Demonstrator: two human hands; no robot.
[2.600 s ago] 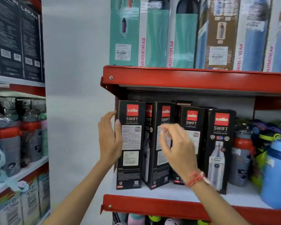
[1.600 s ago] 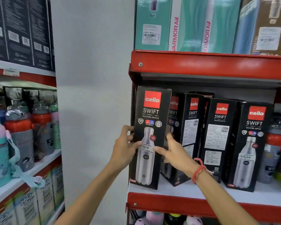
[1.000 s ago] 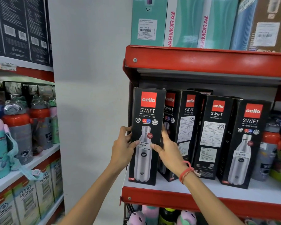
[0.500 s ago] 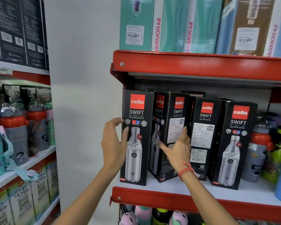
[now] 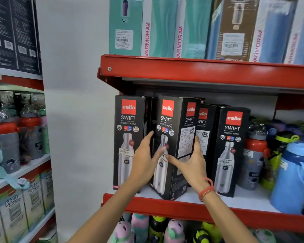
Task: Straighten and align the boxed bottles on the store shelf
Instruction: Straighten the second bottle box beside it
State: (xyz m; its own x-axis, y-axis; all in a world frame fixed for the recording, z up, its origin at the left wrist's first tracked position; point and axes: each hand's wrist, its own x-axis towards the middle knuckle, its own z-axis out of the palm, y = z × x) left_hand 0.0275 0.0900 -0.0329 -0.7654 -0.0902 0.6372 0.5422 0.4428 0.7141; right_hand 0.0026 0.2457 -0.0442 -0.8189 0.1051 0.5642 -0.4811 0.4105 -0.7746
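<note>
Retail shop, red shelves (image 5: pixel 209 71), rows of boxed bottles (image 5: pixel 128 137), price stickers

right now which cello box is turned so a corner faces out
The second cello box from the left, held between the left hand and right hand; the others face front.

Both hands have left the leftmost box (image 5: pixel 128 137) and moved to the second box (image 5: pixel 172 148). The left hand (image 5: pixel 144 160) and right hand (image 5: pixel 191 163) now clasp its sides, and it stands turned corner-forward

Four tall black boxes (image 5: pixel 172 137) upright along the red shelf (image 5: pixel 218 213); leftmost (image 5: pixel 128 130) and rightmost (image 5: pixel 232 146) square-on, second turned corner-forward, third (image 5: pixel 204 130) tucked behind.
</note>
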